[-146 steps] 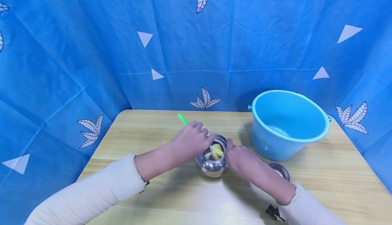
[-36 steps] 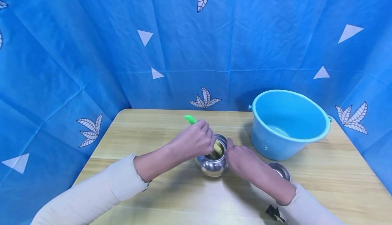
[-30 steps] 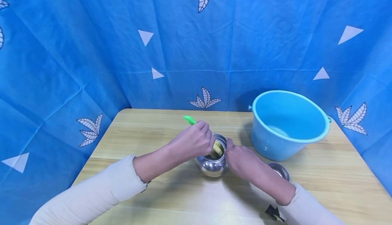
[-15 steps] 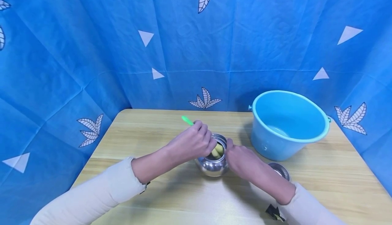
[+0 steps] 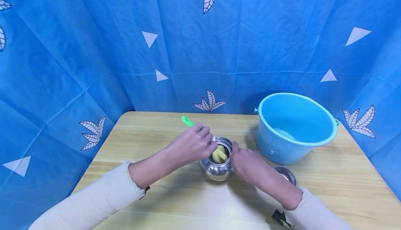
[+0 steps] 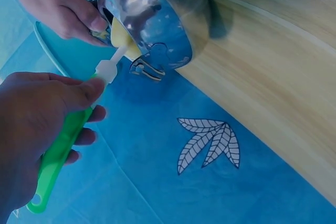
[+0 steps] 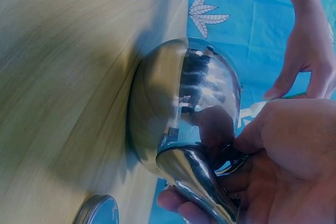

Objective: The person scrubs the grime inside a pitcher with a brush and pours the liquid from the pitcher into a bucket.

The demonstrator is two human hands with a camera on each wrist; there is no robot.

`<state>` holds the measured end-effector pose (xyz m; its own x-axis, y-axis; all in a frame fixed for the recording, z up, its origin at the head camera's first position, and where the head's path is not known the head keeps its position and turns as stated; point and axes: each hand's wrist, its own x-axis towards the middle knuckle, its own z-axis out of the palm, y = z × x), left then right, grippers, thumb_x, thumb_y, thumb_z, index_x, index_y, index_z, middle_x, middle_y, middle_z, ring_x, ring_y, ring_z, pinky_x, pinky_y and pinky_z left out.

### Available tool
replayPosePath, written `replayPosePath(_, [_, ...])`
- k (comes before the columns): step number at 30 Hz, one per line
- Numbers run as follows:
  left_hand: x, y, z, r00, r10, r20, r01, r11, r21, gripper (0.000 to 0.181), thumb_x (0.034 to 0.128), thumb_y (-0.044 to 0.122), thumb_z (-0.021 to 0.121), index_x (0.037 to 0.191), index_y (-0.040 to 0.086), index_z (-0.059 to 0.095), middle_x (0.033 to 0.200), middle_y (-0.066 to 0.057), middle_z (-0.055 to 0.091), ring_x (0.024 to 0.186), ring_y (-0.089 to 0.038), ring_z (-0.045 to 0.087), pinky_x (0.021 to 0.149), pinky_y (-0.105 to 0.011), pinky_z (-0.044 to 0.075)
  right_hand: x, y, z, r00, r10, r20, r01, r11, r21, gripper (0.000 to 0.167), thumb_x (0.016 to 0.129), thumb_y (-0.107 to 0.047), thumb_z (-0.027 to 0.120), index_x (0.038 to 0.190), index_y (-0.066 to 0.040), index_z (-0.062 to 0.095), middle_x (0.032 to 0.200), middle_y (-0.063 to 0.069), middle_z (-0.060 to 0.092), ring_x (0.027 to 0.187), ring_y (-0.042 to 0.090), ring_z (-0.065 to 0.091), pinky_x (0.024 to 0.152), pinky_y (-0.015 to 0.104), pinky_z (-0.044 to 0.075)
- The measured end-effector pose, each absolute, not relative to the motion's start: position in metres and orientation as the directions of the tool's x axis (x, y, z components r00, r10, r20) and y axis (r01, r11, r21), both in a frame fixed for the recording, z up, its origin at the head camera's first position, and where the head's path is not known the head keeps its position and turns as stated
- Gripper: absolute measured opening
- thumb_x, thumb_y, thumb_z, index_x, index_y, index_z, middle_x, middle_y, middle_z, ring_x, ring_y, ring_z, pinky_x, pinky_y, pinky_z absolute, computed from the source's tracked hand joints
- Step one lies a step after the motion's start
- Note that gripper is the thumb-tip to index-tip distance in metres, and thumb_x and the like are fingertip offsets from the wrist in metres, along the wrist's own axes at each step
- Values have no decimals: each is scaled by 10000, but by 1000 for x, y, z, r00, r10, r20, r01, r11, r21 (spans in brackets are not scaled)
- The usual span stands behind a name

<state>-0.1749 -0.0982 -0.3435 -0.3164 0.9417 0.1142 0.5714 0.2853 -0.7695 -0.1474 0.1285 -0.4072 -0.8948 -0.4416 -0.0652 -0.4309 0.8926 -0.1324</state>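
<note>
A shiny round metal pot [image 5: 217,171] with a spout [image 7: 197,182] stands on the table, its mouth uncovered. My left hand [image 5: 192,144] grips the green handle [image 6: 63,145] of a brush with a white neck. The brush's yellow sponge head [image 5: 220,154] sits in the pot's mouth; its lower part is hidden inside. My right hand [image 5: 249,164] holds the pot at its right side, fingers curled about the rim and spout, as the right wrist view shows.
A large light-blue bucket [image 5: 282,150] stands at the back right of the wooden table [image 5: 150,125]. A round metal lid [image 5: 289,175] lies right of the pot, partly behind my right forearm. Blue patterned cloth [image 5: 194,42] hangs behind and at the sides.
My left hand has shifted slightly left and drawn the brush up a little, so more of the yellow sponge shows. The right hand and the pot have not visibly moved.
</note>
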Motion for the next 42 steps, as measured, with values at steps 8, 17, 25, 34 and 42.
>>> replayPosePath(8, [-175,-103,-345,-307,942,137,587,300,-751,121,935,179,750,1041,199,695,994,29,798,926,-161,700,832,-282,545,-147,128,-407,-897,-436,-67,-424,894,-145,552,998,-36,562,1467,193,381,978,276,724,823,363,744,654,394,632])
replayPosePath(17, [-174,-105,-345,-306,942,138,596,303,-744,159,927,170,764,1069,197,698,1055,23,800,973,-166,708,880,-296,557,-146,128,-407,-897,-437,-69,-423,893,-151,537,1013,-44,540,1467,194,381,991,278,726,843,369,748,669,407,634])
replayPosePath(25, [-174,-106,-346,-292,943,159,594,309,-743,126,928,170,757,1038,190,700,1041,22,797,969,-165,697,867,-292,547,-146,128,-407,-897,-436,-65,-424,894,-142,535,1000,-31,550,1453,201,386,945,264,722,812,361,744,641,401,628])
replayPosePath(34, [-173,-107,-345,-286,944,162,590,307,-747,133,923,168,758,1042,183,702,1044,18,795,983,-172,697,888,-301,550,-146,128,-407,-896,-439,-66,-428,894,-131,541,994,-28,558,1453,201,387,929,262,718,791,355,739,622,392,623])
replayPosePath(42, [-171,-107,-343,-282,947,151,594,296,-748,162,914,149,764,1059,184,701,1074,16,791,1025,-181,690,934,-311,550,-146,128,-406,-893,-445,-69,-435,892,-124,550,999,-40,565,1461,198,385,955,269,724,812,358,745,631,388,627])
